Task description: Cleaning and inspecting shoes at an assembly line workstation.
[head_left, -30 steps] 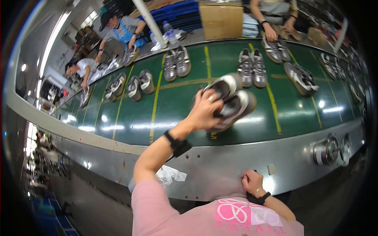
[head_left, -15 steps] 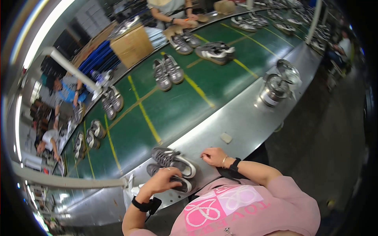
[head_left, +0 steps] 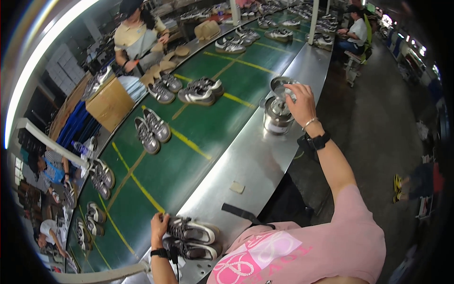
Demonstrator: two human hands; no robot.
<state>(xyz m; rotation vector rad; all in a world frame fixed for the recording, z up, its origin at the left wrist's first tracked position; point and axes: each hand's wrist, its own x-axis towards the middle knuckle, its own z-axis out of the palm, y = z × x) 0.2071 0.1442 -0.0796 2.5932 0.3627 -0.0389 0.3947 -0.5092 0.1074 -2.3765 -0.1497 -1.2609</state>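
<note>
A pair of grey sneakers with white soles, the far sneaker (head_left: 194,231) and the near sneaker (head_left: 196,251), sits on the metal ledge close to my body. My left hand (head_left: 160,226) is at the toe end of the far one, fingers curled against it. Out to the right, my right hand (head_left: 302,102) reaches over a shiny metal pot (head_left: 276,122). Its fingers are pinched at the pot's raised round metal lid (head_left: 278,85); something pale shows at the fingertips, too small to name.
Beyond the metal ledge (head_left: 222,177) runs a green conveyor belt (head_left: 189,142) with yellow lines, carrying several pairs of sneakers. A small pale pad (head_left: 237,187) lies on the ledge. Across the belt a co-worker (head_left: 139,40) stands by a cardboard box (head_left: 109,104).
My right hand has gone from the ledge near my body out to the pot. My left hand has moved to the sneakers' toe end, and the pair has turned. The view has swung right.
</note>
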